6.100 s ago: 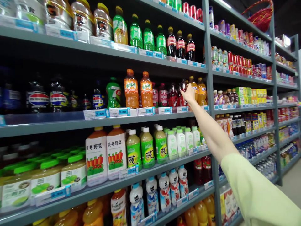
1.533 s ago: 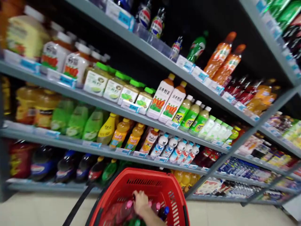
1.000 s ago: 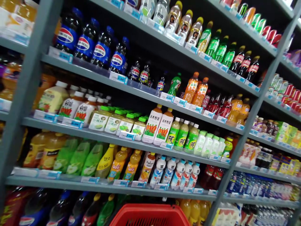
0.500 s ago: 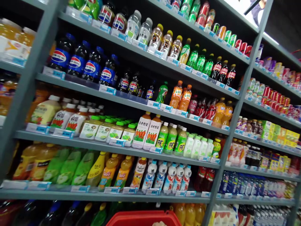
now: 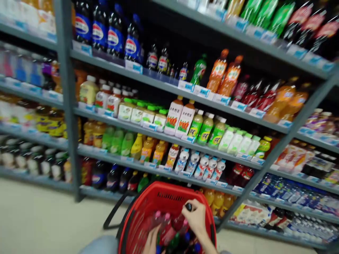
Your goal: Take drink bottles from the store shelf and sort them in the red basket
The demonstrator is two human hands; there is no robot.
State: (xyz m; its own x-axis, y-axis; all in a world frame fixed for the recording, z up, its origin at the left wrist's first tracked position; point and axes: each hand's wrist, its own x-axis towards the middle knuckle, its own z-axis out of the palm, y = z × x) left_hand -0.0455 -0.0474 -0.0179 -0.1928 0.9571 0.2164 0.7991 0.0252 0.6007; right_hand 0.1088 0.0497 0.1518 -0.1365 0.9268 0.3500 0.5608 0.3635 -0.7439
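A red shopping basket (image 5: 148,208) sits low in the middle of the view, holding several bottles with pink and blue caps (image 5: 169,231). My right hand (image 5: 198,218) is over the basket's right side, its fingers curled round the top of a dark-capped bottle (image 5: 188,206). My left hand (image 5: 151,241) reaches in among the bottles at the basket's left. Its fingers are blurred and partly hidden, so I cannot make out its grip. A black handle (image 5: 116,210) sticks out from the basket's left.
Grey shelving (image 5: 66,106) full of drinks fills the view: cola bottles (image 5: 113,31) up top, orange bottles (image 5: 225,72), white carrot-label bottles (image 5: 178,118) and green-label bottles (image 5: 206,128) in the middle. Pale floor (image 5: 39,218) lies at the lower left.
The view has dropped from the shelves toward the basket. Both hands, out of sight half a second ago, are now in the basket among the bottles.
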